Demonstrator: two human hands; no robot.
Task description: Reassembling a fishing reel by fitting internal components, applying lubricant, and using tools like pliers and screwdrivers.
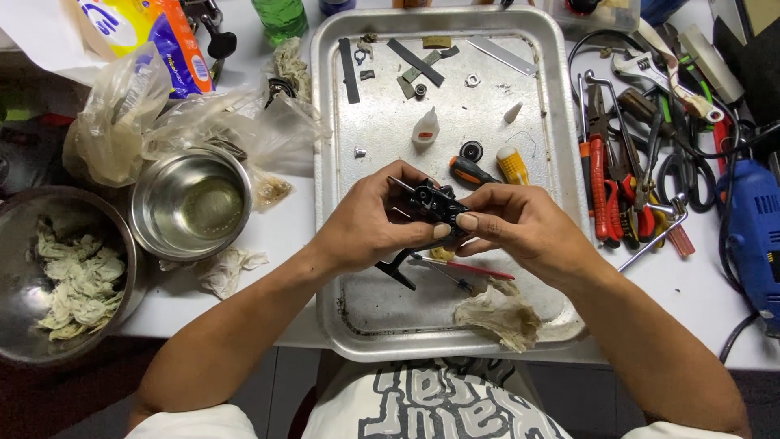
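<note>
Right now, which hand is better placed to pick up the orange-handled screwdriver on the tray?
Probably the right hand: the screwdriver lies just beyond its fingers, while the left hand grips most of the black part.

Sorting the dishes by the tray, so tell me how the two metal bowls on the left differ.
The small steel bowl is bright and shiny and holds a little clear liquid; the large bowl is darker and duller and holds crumpled, stained rags. The small one sits whole on the white table, while the large one is cut off by the picture's edge. Both are round and metal.

A steel bowl sits left of the metal tray; red-handled pliers and a blue drill lie right.
</note>
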